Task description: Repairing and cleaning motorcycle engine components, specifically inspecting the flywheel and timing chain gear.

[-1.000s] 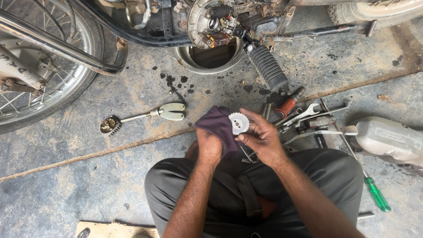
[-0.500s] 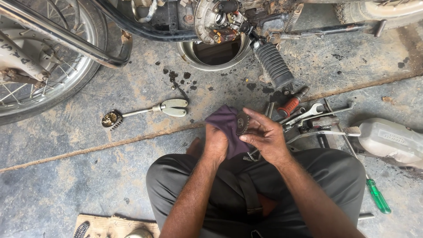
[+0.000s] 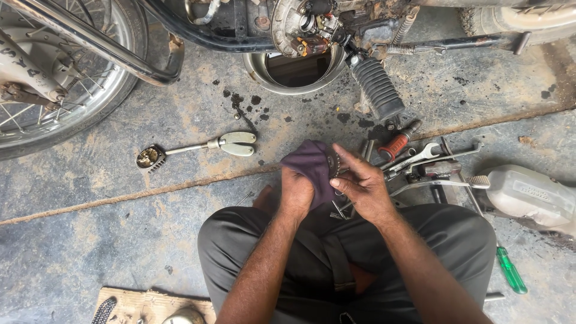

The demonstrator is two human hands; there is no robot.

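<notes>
Squatting over the stained concrete floor (image 3: 108, 240), the person worked with both hands just above the knees. The left hand (image 3: 297, 195) was closed around a dark purple rag (image 3: 312, 168), bunching it against a small round toothed metal part (image 3: 333, 163). The right hand (image 3: 360, 186) pinched that part from the other side, its fingers (image 3: 348, 157) stretched over the rim, so the piece sat edge-on between rag and fingers and only a sliver of it showed. Just beyond the hands lay a scatter of tools: a red-handled screwdriver (image 3: 397, 143), an open-ended spanner (image 3: 420, 157) and a bent chrome lever (image 3: 444, 177). A pale plastic container (image 3: 528, 195) lay on its side to the right, and a green-handled screwdriver (image 3: 510, 270) rested beside the person's leg. To the left, well apart from the hands, lay a wire brush with cream grips (image 3: 198, 147). Farther off stood a motorcycle, its spoked wheel (image 3: 54, 78) at the left, a ribbed rubber footpeg (image 3: 378, 87) pointing down, and a round metal bowl (image 3: 294, 69) set beneath the engine, with dark oil spots near it.
</notes>
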